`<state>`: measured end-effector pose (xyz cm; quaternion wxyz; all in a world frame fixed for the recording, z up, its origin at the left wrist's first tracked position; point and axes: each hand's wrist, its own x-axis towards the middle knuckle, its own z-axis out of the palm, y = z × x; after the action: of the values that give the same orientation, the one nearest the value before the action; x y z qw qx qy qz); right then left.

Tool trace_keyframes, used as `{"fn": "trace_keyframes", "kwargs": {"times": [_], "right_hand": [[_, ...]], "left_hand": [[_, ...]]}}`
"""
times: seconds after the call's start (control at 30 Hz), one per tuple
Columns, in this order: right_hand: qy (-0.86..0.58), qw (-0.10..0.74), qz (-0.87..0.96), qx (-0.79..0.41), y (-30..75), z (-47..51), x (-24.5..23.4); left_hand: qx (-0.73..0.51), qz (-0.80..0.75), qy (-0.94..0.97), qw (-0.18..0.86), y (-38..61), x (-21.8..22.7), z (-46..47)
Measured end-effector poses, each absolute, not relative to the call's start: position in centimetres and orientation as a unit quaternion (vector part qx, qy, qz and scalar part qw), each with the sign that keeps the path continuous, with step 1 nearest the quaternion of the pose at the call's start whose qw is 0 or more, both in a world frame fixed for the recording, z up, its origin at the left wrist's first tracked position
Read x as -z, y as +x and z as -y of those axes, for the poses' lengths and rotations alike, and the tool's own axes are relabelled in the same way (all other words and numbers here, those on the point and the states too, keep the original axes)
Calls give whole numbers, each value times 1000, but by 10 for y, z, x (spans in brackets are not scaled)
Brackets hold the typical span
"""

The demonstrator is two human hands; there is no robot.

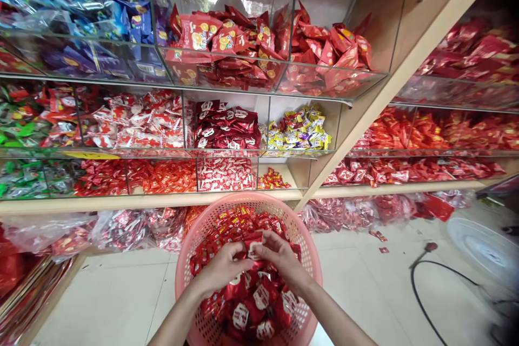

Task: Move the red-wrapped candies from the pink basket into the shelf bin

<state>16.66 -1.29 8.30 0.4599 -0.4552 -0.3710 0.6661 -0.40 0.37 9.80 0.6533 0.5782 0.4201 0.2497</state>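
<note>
Both my hands are over a pink plastic basket with a perforated wall, heaped with red wrapped candies. Between the hands is one red candy packet with a pale label. My right hand pinches it with thumb and fingers. From the other side my left hand has its fingers closed at the packet's left edge. Smaller red and yellow candies fill the far side of the basket; larger dark red packets lie at the near side.
Glass-fronted shelves of sorted candy stand ahead, split by a slanting wooden post. Clear bags of candy lie beneath. On the tiled floor at right are a black cable and a pale round lid-like object.
</note>
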Motion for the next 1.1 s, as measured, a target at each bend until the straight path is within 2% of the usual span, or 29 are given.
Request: {"fn": "trace_keyframes", "kwargs": {"times": [0.17,0.3,0.4,0.5,0.6,0.7,0.77,0.83,0.93,1.0,1.03,1.1], "right_hand": [[-471,393,421,-668,185,9,-76],[-490,333,425,-684,198,19,-64],[-531,303,459,-645,207,29,-55],[-573,256,519,-580,217,39,-50],[-606,184,625,-456,225,48,-51],[-630,64,709,-310,224,53,-57],[-644,-18,723,-247,219,54,-61],[-653,-66,727,-199,213,55,-65],[-669,-81,723,-153,208,54,-67],[-680,-56,715,-154,207,53,-70],[-679,-21,713,-173,207,51,-72],[-660,101,696,-265,206,47,-77]], "left_hand": [[-138,-430,656,605,-2,-84,-1],[-104,-413,668,611,1,-77,1],[-101,-412,672,607,1,-74,-1],[-125,-421,668,601,0,-72,-5],[-157,-434,636,619,3,-70,-9],[-197,-437,594,646,8,-71,-10],[-225,-441,563,662,11,-72,-9],[-243,-457,507,689,13,-73,-9],[-258,-466,395,749,12,-76,-9],[-279,-445,339,780,10,-79,-10],[-292,-433,325,789,10,-82,-10],[-315,-410,311,797,10,-86,-9]]}}
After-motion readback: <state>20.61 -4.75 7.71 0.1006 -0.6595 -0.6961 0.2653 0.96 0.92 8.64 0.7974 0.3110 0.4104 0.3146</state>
